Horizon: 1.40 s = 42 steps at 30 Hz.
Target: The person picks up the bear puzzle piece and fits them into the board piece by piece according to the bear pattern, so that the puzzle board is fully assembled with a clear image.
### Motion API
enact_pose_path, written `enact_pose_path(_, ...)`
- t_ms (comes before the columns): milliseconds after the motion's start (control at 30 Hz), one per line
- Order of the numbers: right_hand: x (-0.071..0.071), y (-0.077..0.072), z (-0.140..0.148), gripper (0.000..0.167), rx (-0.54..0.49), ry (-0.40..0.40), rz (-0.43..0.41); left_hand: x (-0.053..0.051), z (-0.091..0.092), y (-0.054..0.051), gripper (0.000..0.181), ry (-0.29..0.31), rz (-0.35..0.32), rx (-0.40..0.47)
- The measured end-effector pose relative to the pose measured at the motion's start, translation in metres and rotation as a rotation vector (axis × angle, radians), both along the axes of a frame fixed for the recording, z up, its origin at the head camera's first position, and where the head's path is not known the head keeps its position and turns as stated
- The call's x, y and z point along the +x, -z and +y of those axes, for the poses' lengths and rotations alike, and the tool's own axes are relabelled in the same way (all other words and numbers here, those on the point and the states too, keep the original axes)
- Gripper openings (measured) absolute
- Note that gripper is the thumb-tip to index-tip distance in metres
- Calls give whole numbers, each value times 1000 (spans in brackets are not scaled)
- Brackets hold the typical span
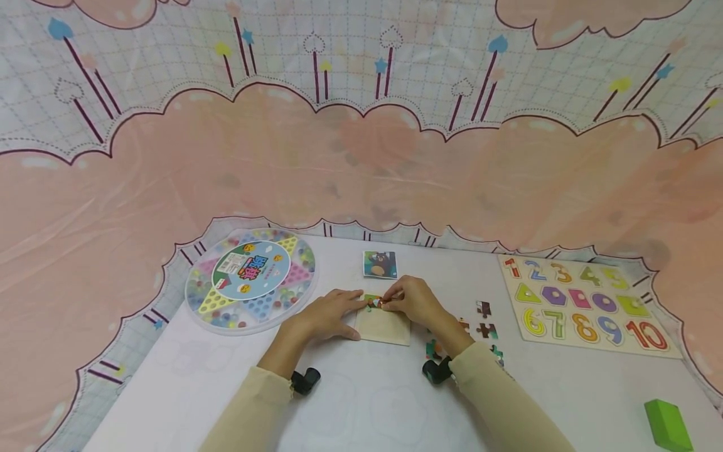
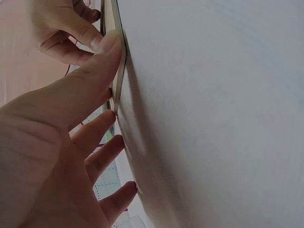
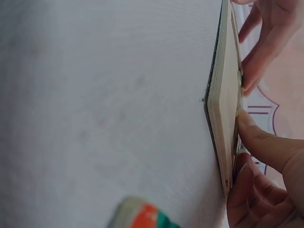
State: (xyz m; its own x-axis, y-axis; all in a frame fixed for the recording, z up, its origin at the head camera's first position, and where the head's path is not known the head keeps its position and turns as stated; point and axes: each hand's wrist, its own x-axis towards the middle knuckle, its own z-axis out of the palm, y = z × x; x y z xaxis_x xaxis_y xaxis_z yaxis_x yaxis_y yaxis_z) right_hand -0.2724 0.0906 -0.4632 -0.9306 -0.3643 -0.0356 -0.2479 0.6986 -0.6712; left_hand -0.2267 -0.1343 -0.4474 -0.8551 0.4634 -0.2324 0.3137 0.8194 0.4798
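Note:
A small square wooden puzzle board (image 1: 384, 329) lies flat, with colourful jigsaw pieces (image 1: 371, 301) along its far part and bare wood nearer me. My left hand (image 1: 327, 314) rests at its left side, fingers spread and nearly straight; the left wrist view shows the thumb and fingertips touching the board's edge (image 2: 120, 61). At the far right part, my right hand (image 1: 417, 301) pinches a puzzle piece between thumb and fingers, which largely cover it. In the right wrist view its thumb (image 3: 259, 135) presses at the board's top. Loose puzzle pieces (image 1: 487, 331) lie to the right, partly behind the right forearm.
Beyond the board lies a bear picture card (image 1: 380, 264). A round marble game board (image 1: 251, 279) stands at the left. The number board (image 1: 587, 307) is at the right, with a green block (image 1: 668, 425) near the front right edge.

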Motion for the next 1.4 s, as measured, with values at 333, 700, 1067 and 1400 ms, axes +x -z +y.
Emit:
enact_pose_path(333,-1,2,2,11,12,-1,13,-5,2,-3,74,41,11,-31)
enact_pose_path(700,-4,-2,2,11,-5,-18,17,-11,0,-6,74,33,16,-56)
enact_pose_path(1067,-1,-9,3,18,-4,-108,-13,-8,-5,-5,76,-15,-1,-41)
enact_pose_path(1400,7,-30,37,30,18,-136,23,-5,-1,4,76,-5,-6,2)
